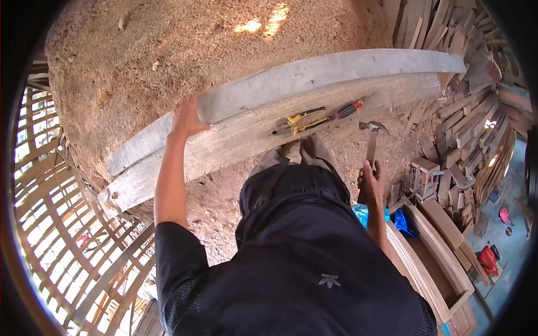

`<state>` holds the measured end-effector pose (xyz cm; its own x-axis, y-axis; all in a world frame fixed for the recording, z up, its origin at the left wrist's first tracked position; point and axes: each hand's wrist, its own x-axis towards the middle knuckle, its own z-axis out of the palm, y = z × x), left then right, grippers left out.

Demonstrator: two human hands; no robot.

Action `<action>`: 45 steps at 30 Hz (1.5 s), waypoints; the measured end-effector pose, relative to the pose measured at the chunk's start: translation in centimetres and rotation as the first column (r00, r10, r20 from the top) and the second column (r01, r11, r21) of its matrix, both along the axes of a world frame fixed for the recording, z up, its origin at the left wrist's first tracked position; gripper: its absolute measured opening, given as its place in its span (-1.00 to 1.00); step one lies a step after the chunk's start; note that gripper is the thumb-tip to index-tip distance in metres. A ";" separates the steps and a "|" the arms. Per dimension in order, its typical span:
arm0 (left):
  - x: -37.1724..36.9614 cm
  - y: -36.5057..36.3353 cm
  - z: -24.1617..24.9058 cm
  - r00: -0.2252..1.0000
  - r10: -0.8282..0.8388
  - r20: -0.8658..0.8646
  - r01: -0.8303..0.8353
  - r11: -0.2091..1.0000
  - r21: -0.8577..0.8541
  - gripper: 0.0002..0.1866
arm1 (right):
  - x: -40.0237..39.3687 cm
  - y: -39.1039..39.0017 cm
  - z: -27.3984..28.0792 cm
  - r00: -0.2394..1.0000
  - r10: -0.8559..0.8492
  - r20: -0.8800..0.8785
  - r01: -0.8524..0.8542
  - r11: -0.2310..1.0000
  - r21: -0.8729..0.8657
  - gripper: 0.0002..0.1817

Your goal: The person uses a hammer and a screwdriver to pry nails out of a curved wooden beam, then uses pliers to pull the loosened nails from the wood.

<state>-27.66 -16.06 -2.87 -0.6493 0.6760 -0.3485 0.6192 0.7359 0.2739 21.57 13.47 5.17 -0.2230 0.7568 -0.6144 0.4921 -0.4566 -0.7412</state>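
Observation:
A long grey wooden board [314,77] stands on edge along the back of a pale wooden plank [235,140]. My left hand [189,116] grips the board left of its middle, fingers over the top edge and thumb pointing right. Off to the right, my right hand [372,180] is closed around the wooden handle of a claw hammer [372,137], its metal head up and away from the board. Yellow-and-black pliers [305,119] lie on the plank, beside a screwdriver [348,110] with a red-and-black handle.
Sawdust and shavings [140,67] cover the ground behind the board. Scrap wood [471,129] is piled at the right. A long wooden box frame [431,246] with blue plastic [402,223] lies near my right arm. Slatted lattice [61,218] borders the left.

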 end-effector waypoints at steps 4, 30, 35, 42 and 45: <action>-0.2 1.9 2.9 1.000 0.001 0.013 0.000 0.993 -0.119 0.23 | -0.9 -0.5 0.3 0.996 0.079 -0.046 -0.080 0.997 -0.005 -0.76; 1.3 1.2 2.4 1.000 0.014 0.023 -0.008 0.977 -0.213 0.28 | -19.7 5.4 3.4 0.602 0.668 0.437 -0.670 0.124 0.732 -0.61; 0.9 0.6 0.9 1.000 0.005 0.008 -0.004 0.983 -0.183 0.28 | -19.5 7.0 3.0 0.723 0.670 0.168 -0.135 -0.101 0.986 -0.64; 0.5 0.4 0.8 0.998 -0.061 0.013 0.062 0.991 -0.121 0.27 | -18.5 5.2 0.9 0.603 0.624 0.496 -0.660 0.041 0.750 -0.63; 0.3 0.3 0.3 0.999 -0.017 0.032 0.021 0.994 -0.108 0.26 | -20.4 4.3 6.7 0.746 0.631 0.211 -0.395 0.164 0.904 -0.65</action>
<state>-27.38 -15.77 -2.57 -0.6247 0.6453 -0.4396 0.6258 0.7505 0.2123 1.21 17.82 11.85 -0.7944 0.4493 0.4088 0.1502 0.7974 -0.5844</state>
